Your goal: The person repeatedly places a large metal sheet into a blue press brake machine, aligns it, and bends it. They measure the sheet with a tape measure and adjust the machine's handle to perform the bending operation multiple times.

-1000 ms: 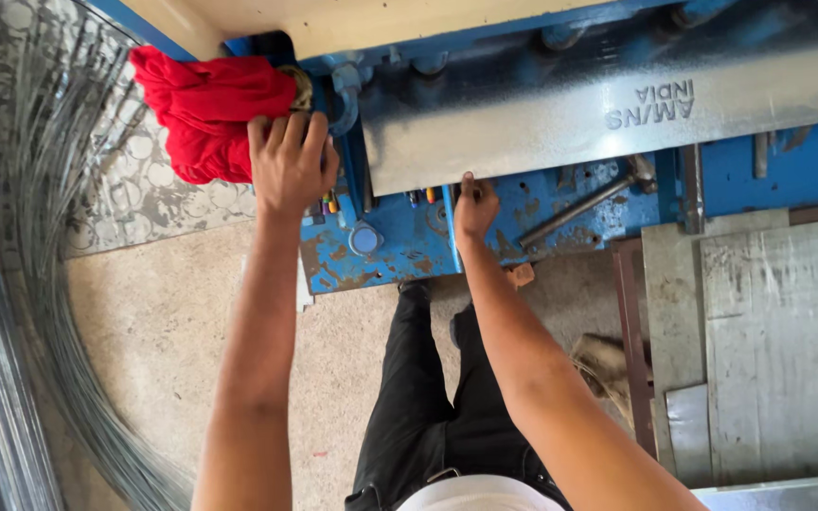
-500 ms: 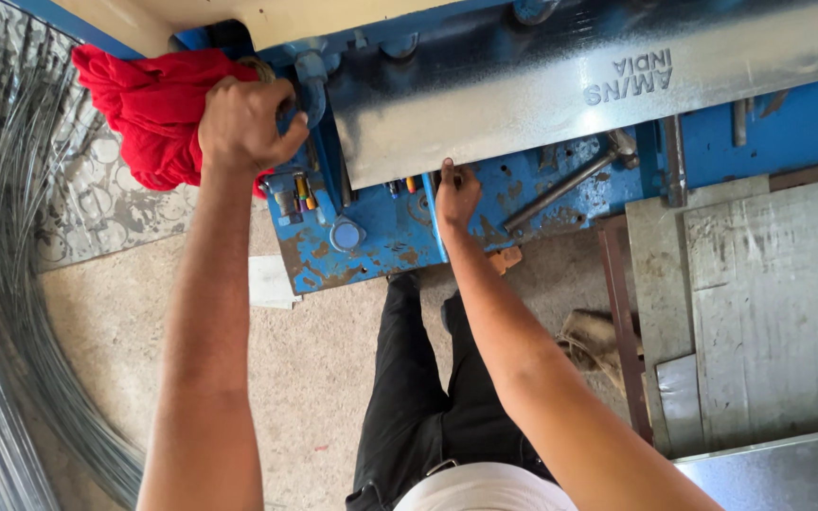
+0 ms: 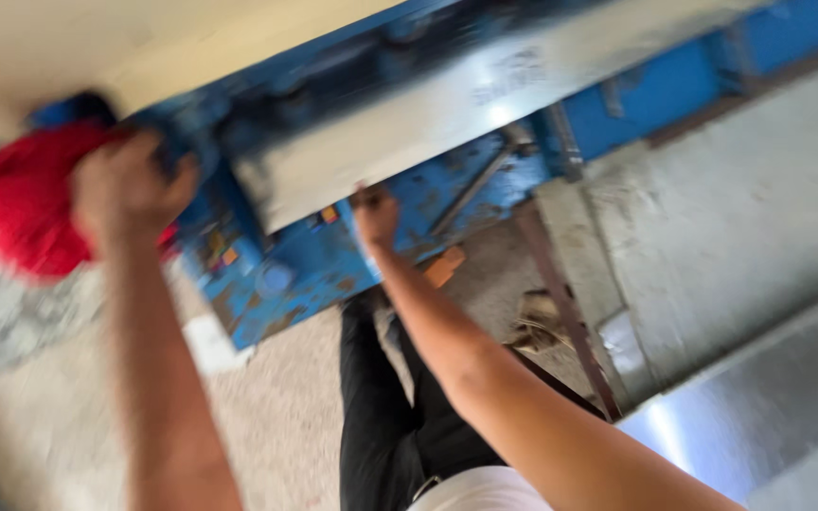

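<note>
Big blue machine (image 3: 295,274) fills most of the view, with a shiny metal sheet (image 3: 447,123) lying across it. Red cloth (image 3: 21,208) sits at its left end, left hand (image 3: 130,185) closed on it. Right hand (image 3: 376,216) presses the machine's front edge; too blurry to tell its fingers.

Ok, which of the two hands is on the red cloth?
The left hand, raised at the machine's end against the red cloth. The right hand rests on the blue machine instead.

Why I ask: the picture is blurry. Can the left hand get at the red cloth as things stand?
Probably yes: the left hand already lies against the red cloth at the end of the blue machine, with nothing between them. Blur hides the exact grip.
</note>
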